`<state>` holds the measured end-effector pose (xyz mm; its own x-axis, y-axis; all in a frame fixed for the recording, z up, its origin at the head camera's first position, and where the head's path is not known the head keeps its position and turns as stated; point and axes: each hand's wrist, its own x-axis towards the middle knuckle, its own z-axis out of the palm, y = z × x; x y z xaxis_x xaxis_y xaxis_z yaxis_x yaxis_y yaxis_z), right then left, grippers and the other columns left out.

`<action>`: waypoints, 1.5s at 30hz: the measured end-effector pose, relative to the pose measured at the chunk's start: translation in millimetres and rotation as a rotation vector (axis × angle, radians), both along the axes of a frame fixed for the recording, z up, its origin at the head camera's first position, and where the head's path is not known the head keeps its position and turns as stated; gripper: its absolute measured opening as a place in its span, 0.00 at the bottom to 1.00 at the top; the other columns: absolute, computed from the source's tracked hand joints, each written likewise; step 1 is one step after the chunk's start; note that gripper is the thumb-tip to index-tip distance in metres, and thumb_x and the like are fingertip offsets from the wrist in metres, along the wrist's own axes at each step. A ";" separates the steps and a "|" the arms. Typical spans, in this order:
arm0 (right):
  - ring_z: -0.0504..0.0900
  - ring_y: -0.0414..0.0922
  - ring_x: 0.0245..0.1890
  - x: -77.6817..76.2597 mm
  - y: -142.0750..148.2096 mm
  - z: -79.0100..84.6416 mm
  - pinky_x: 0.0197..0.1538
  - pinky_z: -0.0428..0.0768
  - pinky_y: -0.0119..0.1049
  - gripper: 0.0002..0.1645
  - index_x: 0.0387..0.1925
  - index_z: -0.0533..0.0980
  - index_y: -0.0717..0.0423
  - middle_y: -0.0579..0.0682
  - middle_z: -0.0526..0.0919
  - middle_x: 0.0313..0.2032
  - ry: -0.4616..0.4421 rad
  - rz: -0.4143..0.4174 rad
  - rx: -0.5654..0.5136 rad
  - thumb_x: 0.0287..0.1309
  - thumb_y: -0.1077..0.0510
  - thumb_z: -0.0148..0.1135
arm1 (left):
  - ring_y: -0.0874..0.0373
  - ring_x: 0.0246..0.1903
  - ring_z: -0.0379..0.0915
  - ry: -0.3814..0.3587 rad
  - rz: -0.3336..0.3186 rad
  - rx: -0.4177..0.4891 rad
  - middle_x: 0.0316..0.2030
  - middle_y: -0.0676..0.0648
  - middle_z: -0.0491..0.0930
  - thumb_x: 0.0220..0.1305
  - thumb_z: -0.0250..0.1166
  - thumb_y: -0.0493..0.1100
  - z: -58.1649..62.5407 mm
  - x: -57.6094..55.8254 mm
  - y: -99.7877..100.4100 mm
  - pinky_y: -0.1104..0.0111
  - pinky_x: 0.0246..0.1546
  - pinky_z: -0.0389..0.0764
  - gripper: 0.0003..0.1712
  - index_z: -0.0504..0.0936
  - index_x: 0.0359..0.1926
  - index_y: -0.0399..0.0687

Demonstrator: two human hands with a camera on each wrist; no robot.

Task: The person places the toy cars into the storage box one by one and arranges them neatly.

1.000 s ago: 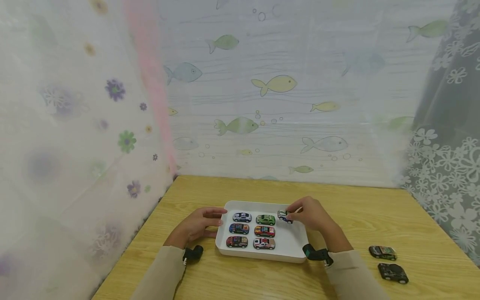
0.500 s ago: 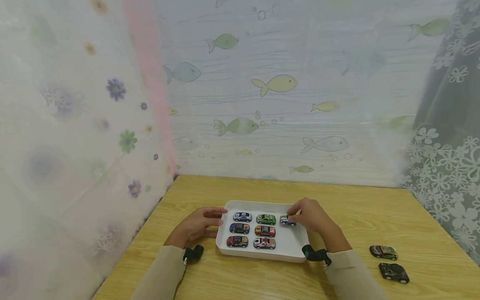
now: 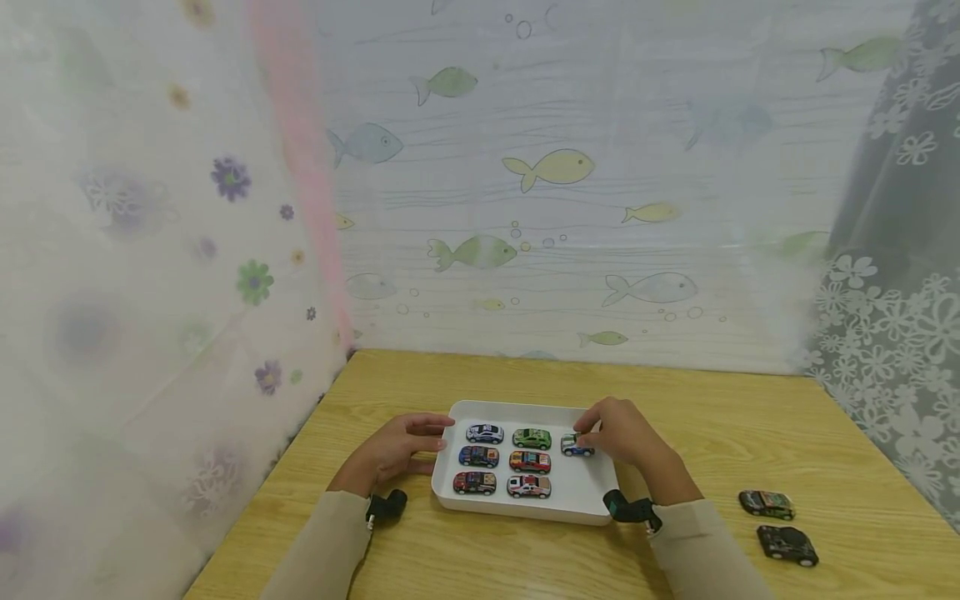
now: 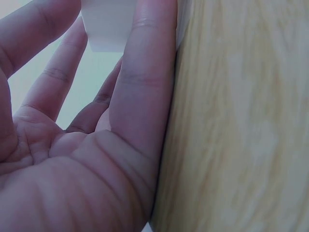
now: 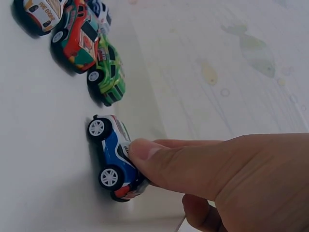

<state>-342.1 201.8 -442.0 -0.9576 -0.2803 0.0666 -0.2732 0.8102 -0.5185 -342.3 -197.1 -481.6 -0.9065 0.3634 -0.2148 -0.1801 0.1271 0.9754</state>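
Note:
In the head view my right hand (image 3: 626,433) is over the tray's far right corner. Its thumb and fingers pinch a blue-and-white toy car (image 5: 113,157), whose wheels are at the tray floor in the right wrist view. The white tray (image 3: 581,492) also carries two columns of toy cars, among them a green car (image 3: 532,437), a red-and-yellow car (image 3: 529,462) and a white car (image 3: 528,487). At the tray's left end, my left hand (image 3: 393,450) touches the rim with fairly straight fingers. The left wrist view shows it lying along the wooden table (image 4: 231,135).
Two dark toy cars lie on the table to the right of the tray: a multicoloured one (image 3: 767,504) and a black one (image 3: 787,545). A fish-print curtain (image 3: 562,250) hangs behind the table, and a flowered curtain (image 3: 187,333) runs along its left side.
My right hand has shifted the blue-and-white car slightly right and turned it from a slant to lie nearly in line with the green car. My left hand has stayed in place.

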 end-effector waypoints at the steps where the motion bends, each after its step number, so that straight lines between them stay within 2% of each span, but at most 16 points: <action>1: 0.86 0.47 0.45 0.1 -0.3 0.0 0.49 0.86 0.47 0.08 0.38 0.91 0.50 0.46 0.91 0.41 0.000 0.000 0.000 0.56 0.61 0.77 | 0.48 0.59 0.80 0.000 0.001 -0.001 0.70 0.38 0.71 0.68 0.72 0.42 0.1 0.3 -0.1 0.53 0.52 0.88 0.30 0.77 0.69 0.48; 9: 0.86 0.47 0.46 0.1 -1.7 -1.2 0.51 0.86 0.48 0.07 0.38 0.91 0.51 0.45 0.91 0.38 0.003 -0.003 0.007 0.55 0.62 0.77 | 0.48 0.58 0.80 -0.001 0.000 0.004 0.71 0.38 0.70 0.67 0.72 0.43 -1.5 0.1 -1.4 0.52 0.52 0.88 0.31 0.77 0.69 0.48; 14: 0.85 0.44 0.43 0.2 -2.5 -0.2 0.49 0.86 0.46 0.08 0.39 0.91 0.53 0.44 0.91 0.38 -0.003 -0.007 0.008 0.56 0.62 0.77 | 0.48 0.58 0.80 -0.003 -0.004 0.007 0.70 0.38 0.71 0.66 0.72 0.43 -1.7 -0.1 -2.0 0.52 0.52 0.88 0.31 0.77 0.69 0.48; 22: 0.85 0.45 0.44 1.5 -2.5 1.4 0.50 0.86 0.47 0.10 0.42 0.90 0.55 0.45 0.90 0.38 -0.002 -0.008 0.006 0.57 0.62 0.76 | 0.48 0.58 0.80 0.005 0.001 0.000 0.70 0.38 0.72 0.68 0.71 0.42 0.2 0.9 -2.1 0.52 0.51 0.88 0.30 0.77 0.69 0.48; 32: 0.81 0.42 0.37 -1.8 3.7 4.9 0.41 0.83 0.39 0.12 0.45 0.90 0.52 0.43 0.89 0.39 -0.013 0.004 -0.011 0.58 0.58 0.76 | 0.47 0.59 0.80 -0.004 0.001 0.006 0.71 0.38 0.70 0.67 0.72 0.42 0.1 0.6 -1.4 0.52 0.52 0.87 0.30 0.77 0.69 0.49; 37: 0.80 0.40 0.36 -0.4 13.6 9.2 0.36 0.81 0.36 0.13 0.46 0.89 0.50 0.44 0.88 0.40 0.027 0.048 -0.029 0.59 0.55 0.76 | 0.47 0.59 0.80 0.001 -0.006 0.011 0.70 0.37 0.71 0.67 0.72 0.42 -0.3 -0.4 -1.5 0.52 0.52 0.87 0.32 0.76 0.70 0.47; 45: 0.80 0.40 0.37 11.8 42.8 15.6 0.33 0.80 0.35 0.12 0.46 0.89 0.49 0.45 0.88 0.42 0.116 0.077 -0.028 0.63 0.52 0.73 | 0.48 0.59 0.79 -0.001 -0.012 0.009 0.70 0.38 0.71 0.66 0.73 0.44 -1.6 -1.4 -1.4 0.52 0.52 0.87 0.32 0.77 0.69 0.48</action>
<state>-330.3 244.6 -426.4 -0.9186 -0.3491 0.1849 -0.3937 0.7702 -0.5018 -343.6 -198.5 -483.3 -0.9018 0.3763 -0.2123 -0.1796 0.1203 0.9763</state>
